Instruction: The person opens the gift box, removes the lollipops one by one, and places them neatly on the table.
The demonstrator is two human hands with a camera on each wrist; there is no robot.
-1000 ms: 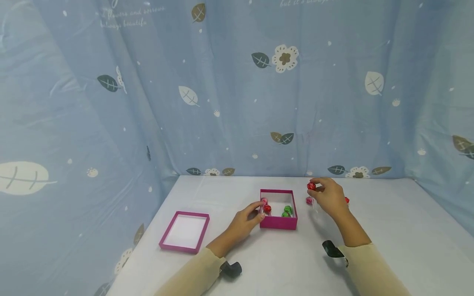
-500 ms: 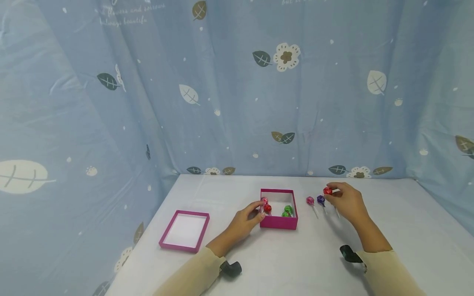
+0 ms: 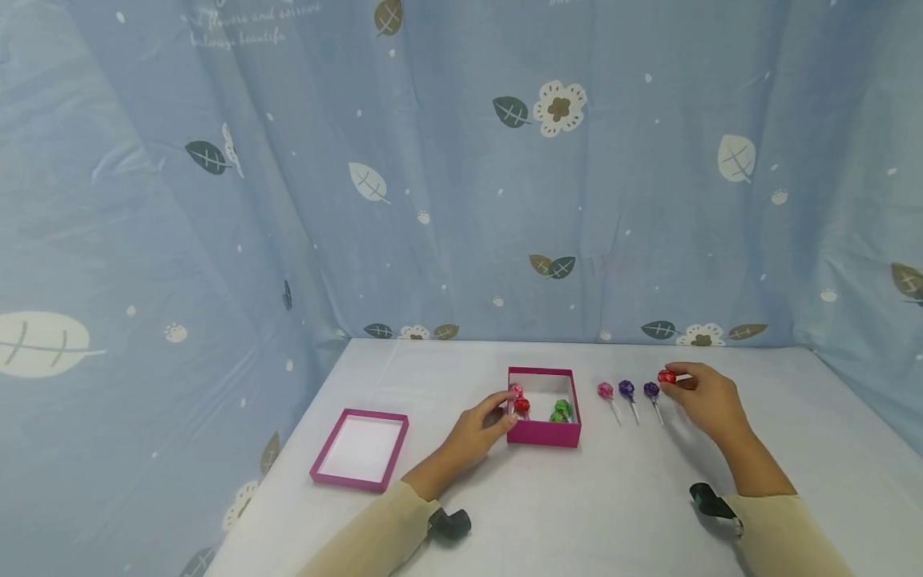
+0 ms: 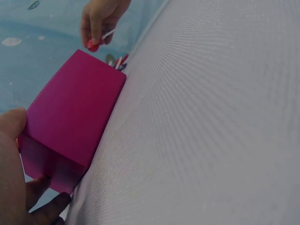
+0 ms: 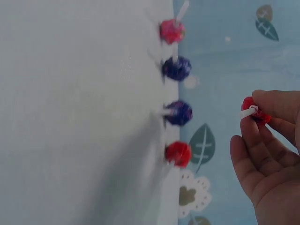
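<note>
My right hand (image 3: 710, 401) pinches a red-wrapped lollipop (image 5: 255, 111) between thumb and fingers, raised over the right end of a lollipop row. In that row lie a pink lollipop (image 3: 605, 390), two purple lollipops (image 3: 626, 389) and a red one (image 5: 178, 153), which the right hand hides in the head view. My left hand (image 3: 472, 433) holds the left side of the open magenta box (image 3: 543, 433), thumb and fingers spread around its corner. Inside the box, a pink lollipop (image 3: 517, 390) and a red lollipop (image 3: 522, 405) sit at left, green lollipops (image 3: 561, 409) at right.
A magenta-rimmed box lid (image 3: 359, 484) lies inside up on the white table (image 3: 562, 505), left of the box. Behind the table hangs a blue curtain (image 3: 447, 240) printed with leaves and flowers. Dark wrist devices (image 3: 450, 525) are on both forearms.
My right hand has moved right along the lollipop row, still pinching the red lollipop, and the purple lollipops have come into sight. My left hand has stayed on the box.
</note>
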